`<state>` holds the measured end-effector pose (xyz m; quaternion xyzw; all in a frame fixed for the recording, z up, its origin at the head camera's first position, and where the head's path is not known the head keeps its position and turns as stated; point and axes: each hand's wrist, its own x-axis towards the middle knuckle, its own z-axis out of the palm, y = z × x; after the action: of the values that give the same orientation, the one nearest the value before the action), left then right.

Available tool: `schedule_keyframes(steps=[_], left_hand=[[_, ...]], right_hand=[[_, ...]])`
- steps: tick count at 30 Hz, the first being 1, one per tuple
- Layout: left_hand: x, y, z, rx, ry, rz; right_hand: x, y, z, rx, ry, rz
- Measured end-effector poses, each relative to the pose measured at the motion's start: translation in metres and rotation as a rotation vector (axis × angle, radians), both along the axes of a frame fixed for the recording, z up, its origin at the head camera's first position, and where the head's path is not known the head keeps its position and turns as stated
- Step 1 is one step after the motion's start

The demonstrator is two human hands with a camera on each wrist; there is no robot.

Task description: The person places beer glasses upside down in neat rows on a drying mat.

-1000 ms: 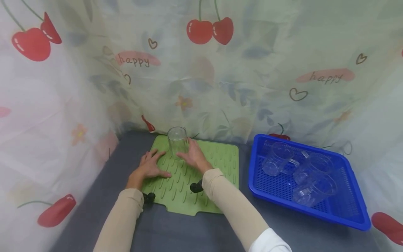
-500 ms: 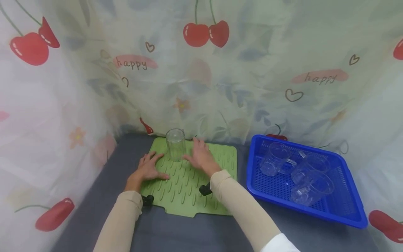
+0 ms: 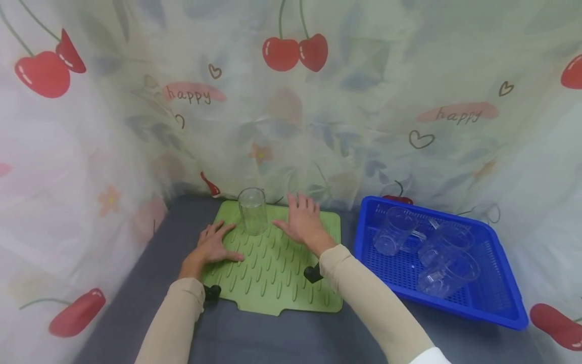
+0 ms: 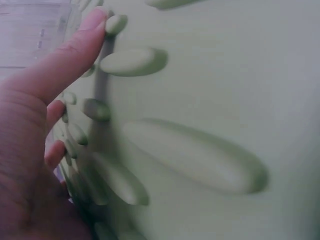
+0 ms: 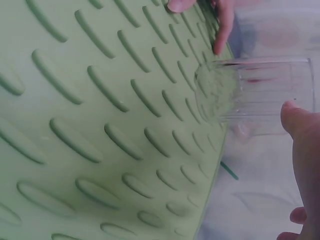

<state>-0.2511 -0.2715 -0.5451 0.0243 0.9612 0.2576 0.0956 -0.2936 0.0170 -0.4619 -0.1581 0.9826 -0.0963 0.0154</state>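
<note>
The head view's lower edge cuts off both beige cloth sleeves, and the right one hides part of the flat green ridged mat; the left hand covers some of the mat's left edge. In the left wrist view the near ridges are blurred and that hand runs off the left side. The right wrist view crops the right hand. Inside the blue perforated basket, clear cylindrical mugs partly hide one another
</note>
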Motion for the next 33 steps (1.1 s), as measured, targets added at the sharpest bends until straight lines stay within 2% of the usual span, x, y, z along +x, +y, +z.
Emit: schedule_keyframes(steps=[3, 14, 25, 33], left_hand=[[0.001, 0.0, -0.004, -0.003, 0.004, 0.0], [-0.001, 0.003, -0.002, -0.002, -0.028, 0.004], [0.001, 0.004, -0.001, -0.005, -0.018, -0.006], [0.001, 0.003, -0.002, 0.0, -0.016, -0.008]], right_hand=[[0.003, 0.003, 0.003, 0.024, 0.01, -0.008], [0.012, 0.02, 0.02, 0.049, 0.007, -0.003], [0.012, 0.051, 0.022, 0.015, 0.034, -0.02], [0.016, 0.071, 0.026, 0.029, 0.048, -0.029]])
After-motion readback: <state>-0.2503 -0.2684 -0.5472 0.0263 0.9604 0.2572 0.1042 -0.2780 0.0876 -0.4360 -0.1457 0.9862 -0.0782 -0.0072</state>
